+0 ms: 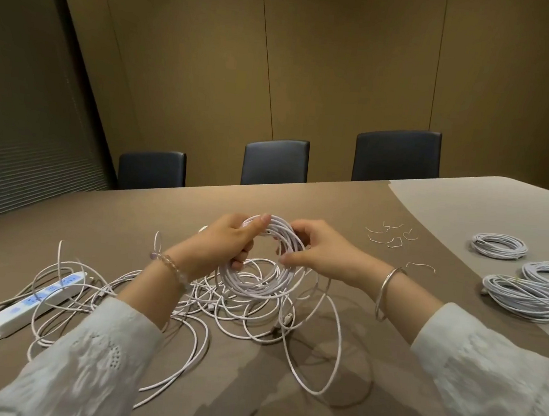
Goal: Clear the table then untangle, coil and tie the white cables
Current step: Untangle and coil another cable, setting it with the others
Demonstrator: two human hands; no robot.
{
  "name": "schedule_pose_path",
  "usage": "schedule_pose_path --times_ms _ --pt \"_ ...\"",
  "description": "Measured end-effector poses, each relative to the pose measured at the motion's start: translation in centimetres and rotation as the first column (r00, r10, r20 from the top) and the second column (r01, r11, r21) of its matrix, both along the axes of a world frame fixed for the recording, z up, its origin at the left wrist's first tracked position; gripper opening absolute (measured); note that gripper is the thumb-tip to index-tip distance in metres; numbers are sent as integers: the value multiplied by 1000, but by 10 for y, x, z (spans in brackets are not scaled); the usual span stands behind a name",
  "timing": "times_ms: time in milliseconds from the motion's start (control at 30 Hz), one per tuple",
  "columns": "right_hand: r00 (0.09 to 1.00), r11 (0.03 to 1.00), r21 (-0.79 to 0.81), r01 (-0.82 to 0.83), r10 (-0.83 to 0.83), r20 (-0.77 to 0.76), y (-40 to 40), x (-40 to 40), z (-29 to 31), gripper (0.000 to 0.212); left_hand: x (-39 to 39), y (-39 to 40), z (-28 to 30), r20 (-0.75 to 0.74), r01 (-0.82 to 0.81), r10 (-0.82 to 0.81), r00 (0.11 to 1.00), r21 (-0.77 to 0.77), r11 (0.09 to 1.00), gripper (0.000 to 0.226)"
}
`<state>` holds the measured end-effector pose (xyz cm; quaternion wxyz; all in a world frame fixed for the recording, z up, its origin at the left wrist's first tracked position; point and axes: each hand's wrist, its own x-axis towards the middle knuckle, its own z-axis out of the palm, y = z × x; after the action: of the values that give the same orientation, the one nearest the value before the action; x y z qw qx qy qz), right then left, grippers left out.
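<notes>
Both hands hold one round coil of thin white cable [263, 257] upright above the middle of the brown table [351, 198]. The left hand [226, 240] grips its left side, thumb over the top, keeping the loops stacked; the right hand [316, 248] curls round its right side, likely feeding in slack from the loose white tangle [190, 303] beneath. Three finished white coils [523, 292] lie by the right edge, with short wire ties [389, 234] between them and the hands — probably kept within reach for binding.
</notes>
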<state>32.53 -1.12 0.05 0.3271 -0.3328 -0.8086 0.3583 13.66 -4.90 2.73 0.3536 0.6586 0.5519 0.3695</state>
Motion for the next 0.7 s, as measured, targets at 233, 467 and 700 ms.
schedule_pose_path --times_ms 233,467,700 --pt "991 996 -63 62 -69 -117 11 15 -12 38 -32 6 8 323 18 16 946 -104 994 40" --pt "998 998 -24 57 -58 -20 23 39 -35 16 -65 18 12 486 -132 117 866 -4 991 46" --pt "949 952 157 264 -285 133 39 52 -48 38 -76 23 9 557 -292 213 803 56 955 45"
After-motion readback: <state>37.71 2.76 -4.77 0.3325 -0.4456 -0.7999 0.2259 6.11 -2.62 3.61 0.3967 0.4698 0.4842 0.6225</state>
